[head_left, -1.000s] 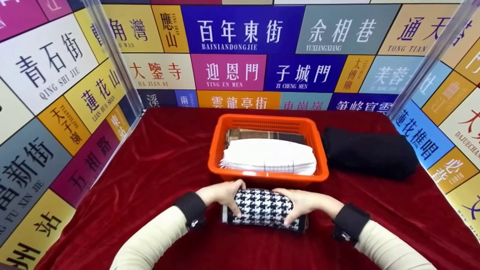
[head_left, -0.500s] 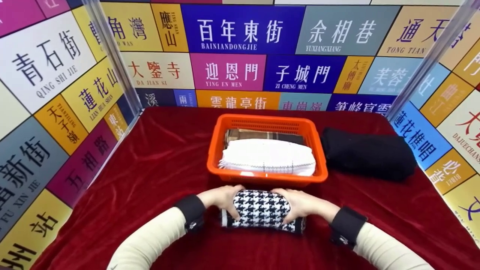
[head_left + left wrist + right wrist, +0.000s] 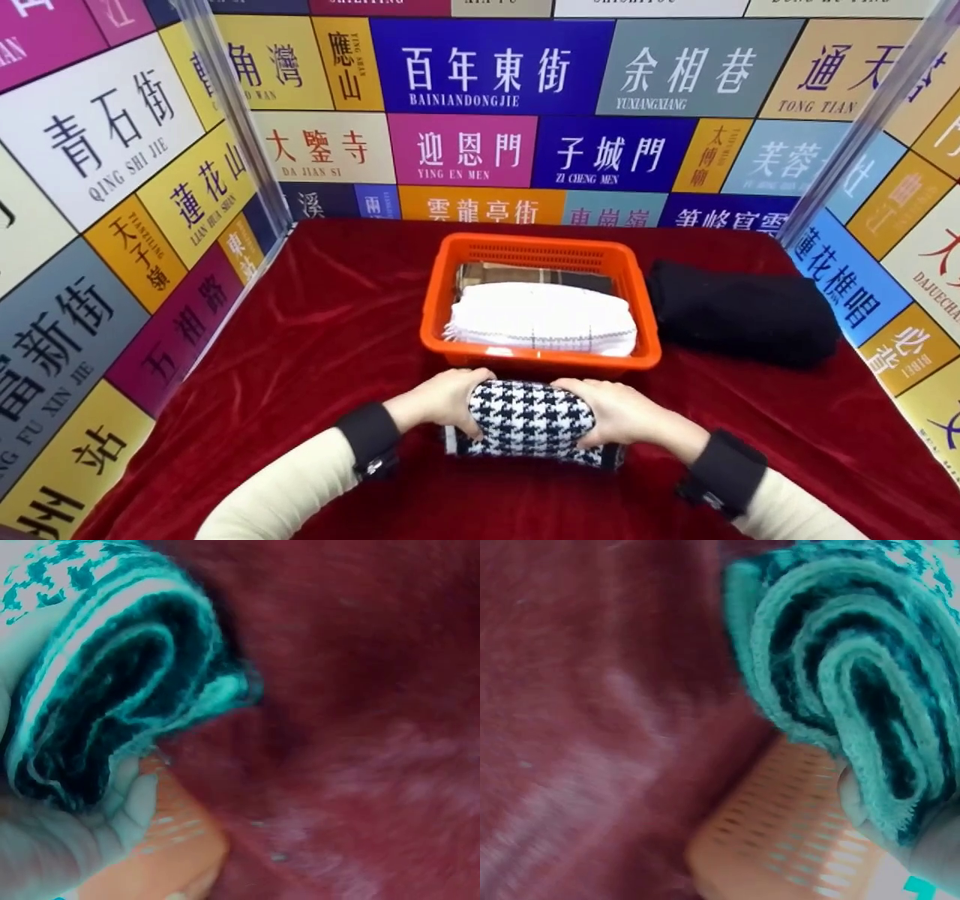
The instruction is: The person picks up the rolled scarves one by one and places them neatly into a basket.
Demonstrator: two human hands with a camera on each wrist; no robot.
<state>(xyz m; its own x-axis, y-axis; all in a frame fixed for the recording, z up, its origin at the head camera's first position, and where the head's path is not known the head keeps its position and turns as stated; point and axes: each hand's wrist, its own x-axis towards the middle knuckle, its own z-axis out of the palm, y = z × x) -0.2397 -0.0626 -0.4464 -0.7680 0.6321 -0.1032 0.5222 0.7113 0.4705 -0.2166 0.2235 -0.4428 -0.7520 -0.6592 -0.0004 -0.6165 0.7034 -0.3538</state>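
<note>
A rolled black-and-white houndstooth scarf (image 3: 529,420) lies crosswise on the red cloth, just in front of the orange basket. My left hand (image 3: 448,401) grips its left end, thumb on the near side and fingers round the far side. At the right end my right hand (image 3: 626,412) holds it the same way. Both wrist views show the spiral layers at the ends of the scarf roll (image 3: 112,682), with fingers (image 3: 133,802) curled under the left one. In the right wrist view a fingertip (image 3: 851,795) presses against the layered end.
The orange basket (image 3: 651,330) holds a white fringed cloth (image 3: 544,315) with a brown plaid cloth (image 3: 480,277) behind it. A folded black cloth (image 3: 746,311) lies right of the basket. Sign-covered walls (image 3: 491,67) and clear posts (image 3: 240,112) bound the red-covered table (image 3: 337,300).
The view has shifted slightly. Both hands keep their grip on the scarf roll, which stays in nearly the same spot; the right hand has edged a little to the right.
</note>
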